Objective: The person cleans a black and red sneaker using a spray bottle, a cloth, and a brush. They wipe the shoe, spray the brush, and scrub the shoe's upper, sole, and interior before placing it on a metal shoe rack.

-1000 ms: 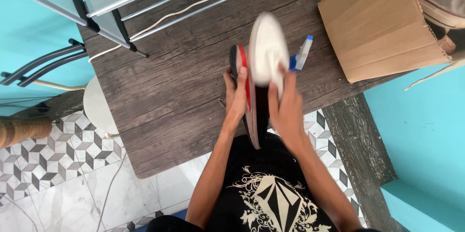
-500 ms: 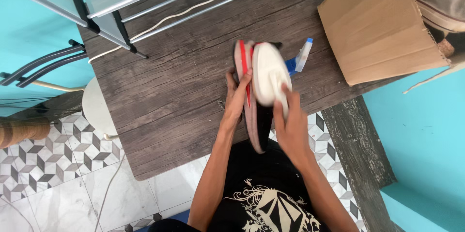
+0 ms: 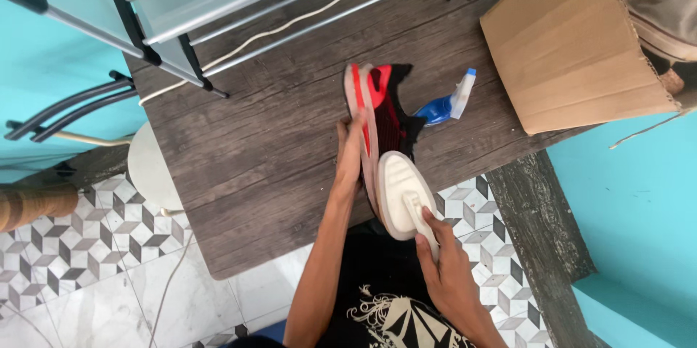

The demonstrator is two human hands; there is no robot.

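Red-and-black shoe (image 3: 388, 119) lies on its side on dark wooden worktop (image 3: 276, 137), sole edge turned up, so sole is easy to reach. Left hand (image 3: 351, 148) presses on sole, fingers flat and only lightly curled, steadying shoe. Right hand (image 3: 444, 261) clenched around handle of white oval brush (image 3: 401, 192), held against heel end. Blue spray bottle (image 3: 444, 104) lies just beside shoe; cardboard box (image 3: 573, 50) near.
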